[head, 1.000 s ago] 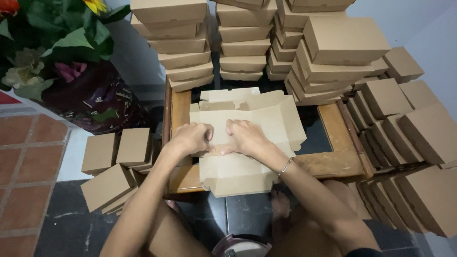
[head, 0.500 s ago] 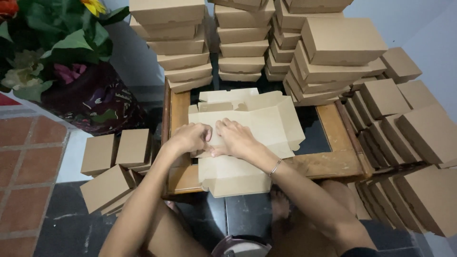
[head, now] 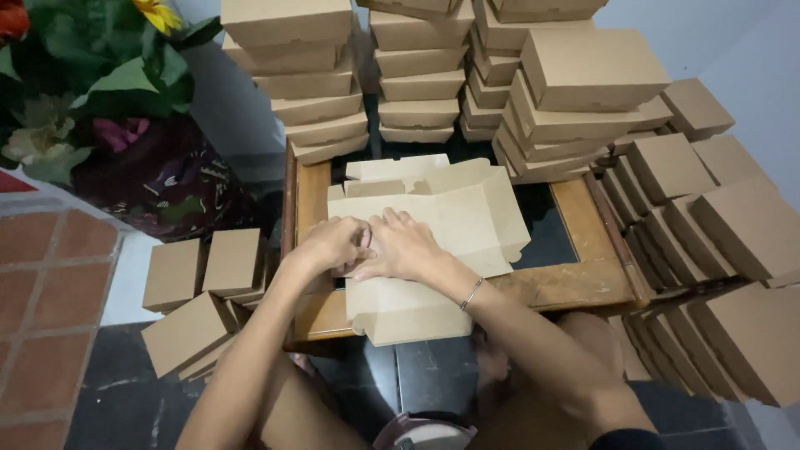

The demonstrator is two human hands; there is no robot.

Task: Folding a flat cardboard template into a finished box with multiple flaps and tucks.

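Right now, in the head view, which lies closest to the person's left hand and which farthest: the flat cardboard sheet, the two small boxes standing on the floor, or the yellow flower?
1. Flat cardboard sheet: under the left hand, touching it.
2. Two small boxes: on the floor, off to the left.
3. Yellow flower: top left corner, farthest.
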